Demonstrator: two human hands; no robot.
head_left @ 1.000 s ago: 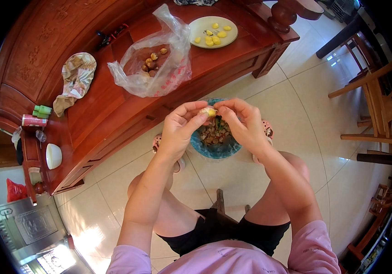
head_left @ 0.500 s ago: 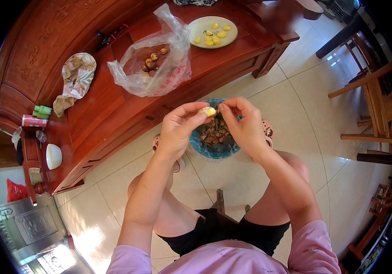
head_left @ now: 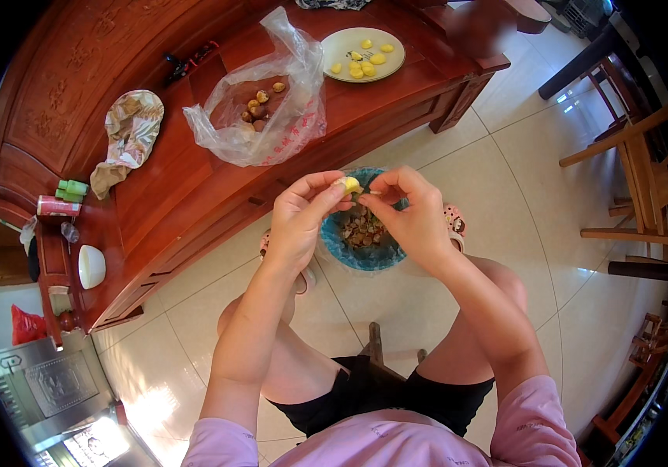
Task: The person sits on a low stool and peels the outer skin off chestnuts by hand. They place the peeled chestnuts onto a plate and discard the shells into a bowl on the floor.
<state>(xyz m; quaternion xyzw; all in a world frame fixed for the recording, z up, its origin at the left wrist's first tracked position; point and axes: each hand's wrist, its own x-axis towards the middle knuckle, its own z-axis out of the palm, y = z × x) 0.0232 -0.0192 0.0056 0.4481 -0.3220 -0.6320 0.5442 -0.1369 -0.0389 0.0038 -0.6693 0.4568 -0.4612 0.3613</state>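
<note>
My left hand [head_left: 303, 214] pinches a yellow, mostly peeled chestnut [head_left: 350, 185] between thumb and fingers. Close beside it, the fingertips of my right hand [head_left: 413, 210] are pinched together at the chestnut's right end, with what looks like a small strip of pale skin. Both hands hover over a blue waste bin [head_left: 336, 253], lined with clear plastic, which holds brown shell pieces [head_left: 365, 232]. On the wooden bench, several brown chestnuts [head_left: 260, 109] lie in a clear plastic bag [head_left: 303, 97]. A white oval plate [head_left: 338, 47] carries several peeled yellow chestnuts [head_left: 369, 68].
The carved red-brown wooden bench [head_left: 170, 218] curves along the left and far side. On it are a patterned cap [head_left: 135, 128], a white bowl [head_left: 92, 266] and a red-and-white can [head_left: 59, 205]. Wooden chairs [head_left: 637, 156] stand at the right on the tiled floor.
The chestnut has tilted in my left fingers. My right fingertips have moved slightly left and down, closer to it, and the thumb now presses toward the index finger.
</note>
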